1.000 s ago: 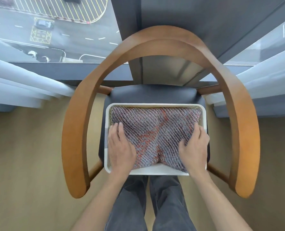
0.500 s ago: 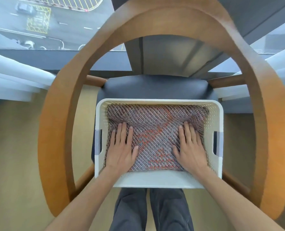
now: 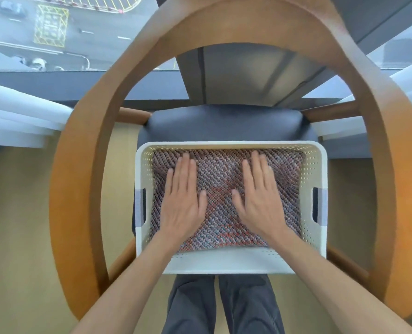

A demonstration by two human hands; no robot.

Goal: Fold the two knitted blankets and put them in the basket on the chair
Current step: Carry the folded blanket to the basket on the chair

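Beyond a high window, a street with painted markings lies far below. White curtains hang at both sides, and a tan floor spreads beneath. On that floor stands the chair, its smooth curved wooden back and arms forming one broad hoop around a dark padded seat. The basket sits on the seat; it is white rigid plastic with perforated walls, rounded corners and grey-lined cut-out handles.

A knitted blanket, folded into a thick rectangle of diagonal grey, blue and orange-red stitches, covers the bottom of the basket. The left hand and right hand lie flat on it side by side. The fingers are straight and released, grasping nothing and pressing on the soft knit.

The step in hand looks like settling this blanket in place. Whether a second blanket lies beneath cannot be told. If none does, the next move calls for lifting both hands out and folding the other one.
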